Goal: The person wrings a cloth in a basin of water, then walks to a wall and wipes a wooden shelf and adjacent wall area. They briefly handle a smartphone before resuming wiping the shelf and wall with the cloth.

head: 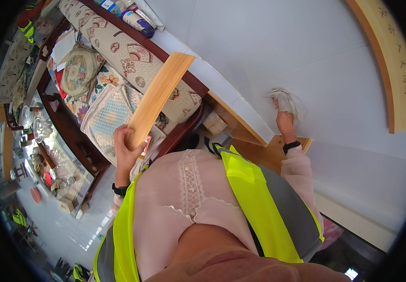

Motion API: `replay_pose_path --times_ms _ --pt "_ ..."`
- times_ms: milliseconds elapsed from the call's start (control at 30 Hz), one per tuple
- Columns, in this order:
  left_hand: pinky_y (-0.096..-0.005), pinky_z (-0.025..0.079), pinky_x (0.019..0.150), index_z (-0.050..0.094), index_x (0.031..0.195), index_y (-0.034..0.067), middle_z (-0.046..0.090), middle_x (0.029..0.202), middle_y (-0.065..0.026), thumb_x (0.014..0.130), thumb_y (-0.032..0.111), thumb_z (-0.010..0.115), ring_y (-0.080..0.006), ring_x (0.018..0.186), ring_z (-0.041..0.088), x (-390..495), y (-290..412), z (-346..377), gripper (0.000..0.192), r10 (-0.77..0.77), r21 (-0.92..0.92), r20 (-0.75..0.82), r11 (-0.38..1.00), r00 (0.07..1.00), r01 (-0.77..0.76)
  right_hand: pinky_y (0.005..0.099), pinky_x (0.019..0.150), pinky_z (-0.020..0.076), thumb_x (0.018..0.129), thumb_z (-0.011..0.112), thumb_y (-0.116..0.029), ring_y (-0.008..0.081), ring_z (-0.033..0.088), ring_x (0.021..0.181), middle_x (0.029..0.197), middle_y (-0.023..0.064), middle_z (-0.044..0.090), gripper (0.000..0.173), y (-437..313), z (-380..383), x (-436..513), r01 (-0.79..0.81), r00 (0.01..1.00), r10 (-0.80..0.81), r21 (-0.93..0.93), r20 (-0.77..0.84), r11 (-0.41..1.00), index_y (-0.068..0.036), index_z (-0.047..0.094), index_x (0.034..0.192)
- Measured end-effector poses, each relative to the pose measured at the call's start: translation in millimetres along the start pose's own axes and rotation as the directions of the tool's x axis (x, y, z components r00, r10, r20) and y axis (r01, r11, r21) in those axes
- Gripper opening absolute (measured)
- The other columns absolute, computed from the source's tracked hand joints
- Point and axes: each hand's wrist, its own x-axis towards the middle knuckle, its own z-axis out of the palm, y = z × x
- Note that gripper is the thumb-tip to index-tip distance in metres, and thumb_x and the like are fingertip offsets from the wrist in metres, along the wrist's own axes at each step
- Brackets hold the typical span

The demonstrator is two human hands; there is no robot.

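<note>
In my left hand (127,142) is the lower end of a long, flat wooden board (160,97), its far end raised over the sofa's patterned back. A small red and white object (146,145) shows beside my left fingers; whether I hold it too, I cannot tell. My right hand (284,118) grips a crumpled whitish cloth (287,100) against the pale wall (245,63). The cloth hides part of my fingers. Below that hand lies a brown wooden surface (273,149).
A dark wooden sofa with a patterned cover (137,53) and cushions (81,72) stands at left, beside a cluttered glass-topped table (83,176). Bottles (136,21) stand behind its back. A curved-looking wooden panel with writing (393,70) hangs at right. Other people in vests appear far left.
</note>
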Motion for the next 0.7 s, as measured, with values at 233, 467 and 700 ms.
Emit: replay_pose_path --times_ms 233,467,700 --pt "-0.0403 0.042 0.105 0.055 0.108 0.008 0.051 0.123 -0.0146 0.065 0.010 0.085 -0.0318 0.119 0.051 4.2 -5.4 -12.6 0.052 -0.035 -0.018 -0.082 0.999 0.996 0.034 0.0458 0.102 0.0455 0.096 0.062 -0.018 0.0351 0.059 0.123 0.122 0.0136 0.069 0.048 -93.7 -181.4 196.8 -0.002 0.761 -0.094 -0.147 -0.642 0.989 -0.031 0.061 0.142" --pt "-0.0397 0.040 0.106 0.054 0.108 0.008 0.051 0.124 -0.0143 0.065 0.010 0.084 -0.0317 0.121 0.050 -24.5 -2.2 -26.3 0.052 -0.153 0.033 -0.206 0.986 0.967 0.163 0.0585 0.115 0.0286 0.087 0.061 -0.005 0.0398 0.044 0.139 0.140 0.0244 0.057 0.056 -213.3 -194.4 404.2 0.275 0.661 -0.206 -0.023 -0.722 0.961 -0.014 0.060 0.142" --pt "-0.0390 0.039 0.107 0.054 0.108 0.008 0.050 0.125 -0.0141 0.065 0.009 0.082 -0.0309 0.121 0.050 -58.2 12.6 -32.1 0.051 -0.292 0.056 -0.319 0.944 0.902 0.325 0.0449 0.102 0.0444 0.099 0.059 -0.027 0.0354 0.058 0.122 0.127 0.0131 0.067 0.038 -308.7 7.5 486.8 0.473 0.745 -0.341 0.093 -0.573 0.876 -0.014 0.062 0.134"
